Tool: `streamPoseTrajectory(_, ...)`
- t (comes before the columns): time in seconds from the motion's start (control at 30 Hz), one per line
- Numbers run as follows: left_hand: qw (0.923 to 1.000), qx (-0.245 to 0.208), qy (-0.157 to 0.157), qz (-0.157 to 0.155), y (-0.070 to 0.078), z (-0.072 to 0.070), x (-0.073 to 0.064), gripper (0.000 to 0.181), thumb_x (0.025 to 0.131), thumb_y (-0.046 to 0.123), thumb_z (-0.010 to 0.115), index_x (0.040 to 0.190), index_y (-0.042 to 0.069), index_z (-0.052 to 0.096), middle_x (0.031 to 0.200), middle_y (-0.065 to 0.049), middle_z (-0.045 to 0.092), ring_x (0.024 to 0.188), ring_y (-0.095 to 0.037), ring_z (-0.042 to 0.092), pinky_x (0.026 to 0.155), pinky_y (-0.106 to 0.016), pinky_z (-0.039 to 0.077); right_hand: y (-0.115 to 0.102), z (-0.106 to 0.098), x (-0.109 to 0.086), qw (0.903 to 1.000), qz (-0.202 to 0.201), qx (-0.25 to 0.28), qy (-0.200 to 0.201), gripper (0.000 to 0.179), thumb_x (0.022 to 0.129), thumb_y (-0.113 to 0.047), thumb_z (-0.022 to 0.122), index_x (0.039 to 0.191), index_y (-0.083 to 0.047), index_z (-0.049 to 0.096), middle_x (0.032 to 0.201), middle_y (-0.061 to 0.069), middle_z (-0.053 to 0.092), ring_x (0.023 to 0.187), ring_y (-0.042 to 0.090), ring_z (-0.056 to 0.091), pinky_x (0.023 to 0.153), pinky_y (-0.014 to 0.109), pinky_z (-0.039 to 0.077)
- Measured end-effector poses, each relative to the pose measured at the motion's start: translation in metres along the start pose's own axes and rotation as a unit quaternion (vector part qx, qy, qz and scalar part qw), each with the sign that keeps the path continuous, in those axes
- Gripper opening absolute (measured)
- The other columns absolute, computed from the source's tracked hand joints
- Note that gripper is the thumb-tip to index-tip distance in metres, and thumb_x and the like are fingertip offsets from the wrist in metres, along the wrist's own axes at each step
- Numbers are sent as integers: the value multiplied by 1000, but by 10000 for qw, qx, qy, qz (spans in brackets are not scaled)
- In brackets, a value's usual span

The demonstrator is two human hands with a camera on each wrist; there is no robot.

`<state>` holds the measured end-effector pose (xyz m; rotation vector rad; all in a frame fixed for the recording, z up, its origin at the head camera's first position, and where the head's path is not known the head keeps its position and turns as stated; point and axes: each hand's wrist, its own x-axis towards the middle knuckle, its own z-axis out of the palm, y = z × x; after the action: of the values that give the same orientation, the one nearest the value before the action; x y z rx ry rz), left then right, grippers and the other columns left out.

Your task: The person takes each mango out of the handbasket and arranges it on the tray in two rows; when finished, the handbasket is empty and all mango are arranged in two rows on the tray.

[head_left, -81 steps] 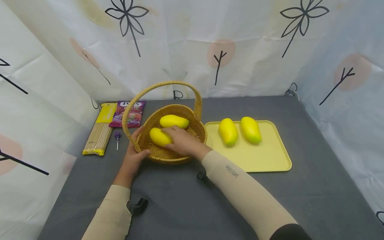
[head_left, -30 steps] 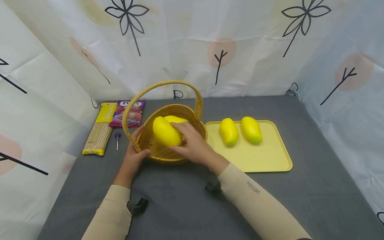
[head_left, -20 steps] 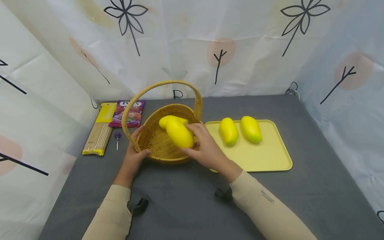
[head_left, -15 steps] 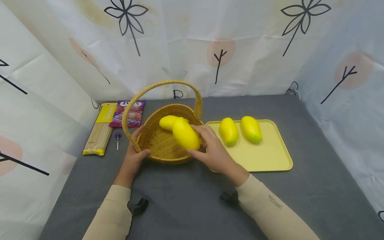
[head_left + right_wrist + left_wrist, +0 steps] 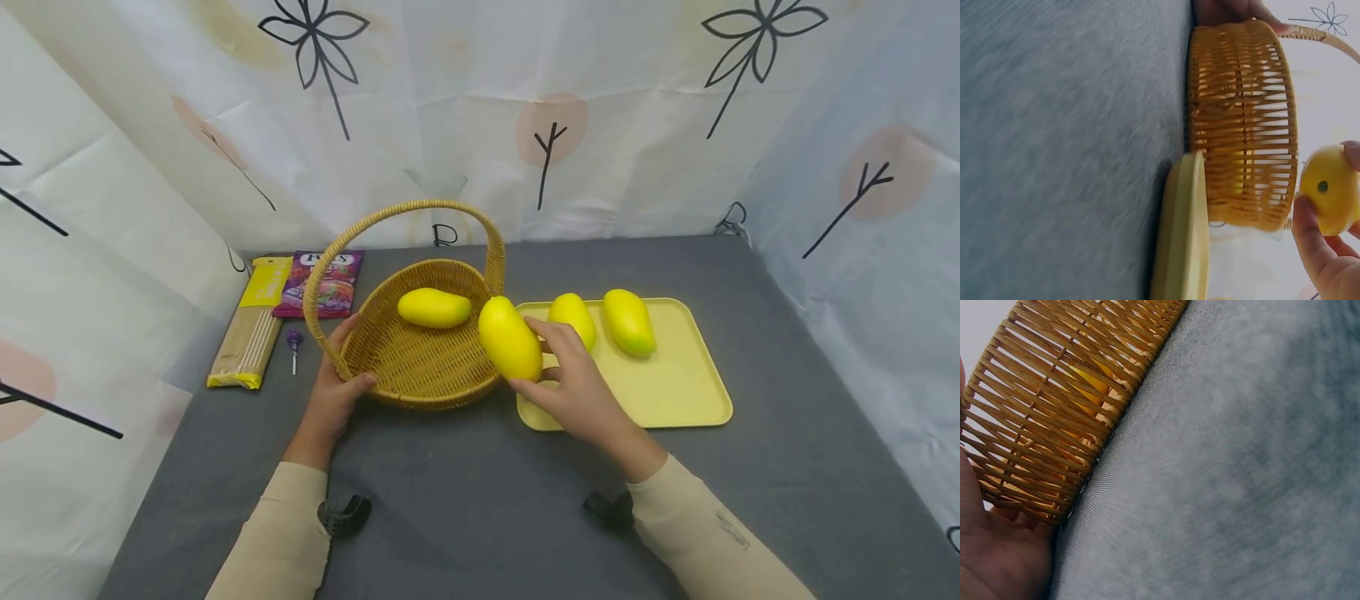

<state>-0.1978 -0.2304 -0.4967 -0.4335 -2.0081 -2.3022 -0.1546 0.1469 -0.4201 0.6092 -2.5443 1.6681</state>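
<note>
My right hand [image 5: 573, 387] grips a yellow mango [image 5: 511, 339] in the air, over the gap between the wicker basket [image 5: 420, 367] and the yellow tray [image 5: 675, 392]. In the right wrist view the same mango [image 5: 1330, 190] is clear of the basket rim, held between thumb and fingers. My left hand [image 5: 335, 400] holds the basket's left side, thumb over the rim; in the left wrist view the fingers go under the woven wall [image 5: 1041, 400]. One mango [image 5: 434, 308] lies inside the basket. Two more mangoes, a nearer one [image 5: 573, 321] and a right one [image 5: 628, 323], lie on the tray.
At the back left lie a pack of noodle-like sticks [image 5: 251, 325] and a purple snack bag [image 5: 322, 285]. A purple lollipop [image 5: 294, 348] is just in front of them. A patterned curtain [image 5: 480, 125] encloses the grey table [image 5: 465, 508].
My right hand has lifted the mango out of the basket and carried it rightward to the tray's left edge. The left hand and basket stay in place.
</note>
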Motion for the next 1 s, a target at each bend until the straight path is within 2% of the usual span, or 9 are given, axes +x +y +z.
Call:
streamPoseTrajectory(0.17,10000,14,4,-72,1,0,-1,76,106,1,68,172,18,33,174,-7,31,154,-39,33,121,-31,37,6,-7,-8,9996,277,2,15,81,95,-8,88,163,-5,45,142,19,47,127,37,53,92,45,62)
streamPoseTrajectory(0.47,10000,39,-33,-23,2,-1,0,78,106,0,69,172,19,34,174,-11,29,154,-37,33,120,-30,36,11,-13,-17,9984,564,6,59,81,94,-11,89,162,-1,45,141,19,50,126,41,58,96,50,61)
streamPoseTrajectory(0.67,9999,86,-18,-51,1,-1,1,76,106,2,69,172,20,34,174,-7,30,154,-36,32,121,-30,35,15,-18,-25,9952,900,-378,38,84,94,-21,90,161,1,44,150,21,51,125,39,61,92,50,62)
streamPoseTrajectory(0.83,10000,61,-16,-42,2,-1,1,76,106,2,69,172,20,34,174,-8,30,154,-36,33,121,-30,35,21,-22,-29,9909,1159,-677,87,82,94,-24,90,158,2,47,144,20,55,120,37,63,94,53,60)
streamPoseTrajectory(1.0,10000,16,-39,5,1,-1,1,77,106,4,71,172,19,34,174,-9,29,154,-37,32,121,-30,35,26,-24,-31,9864,1365,-916,-26,78,95,-28,88,155,4,51,140,22,58,116,38,66,96,56,58)
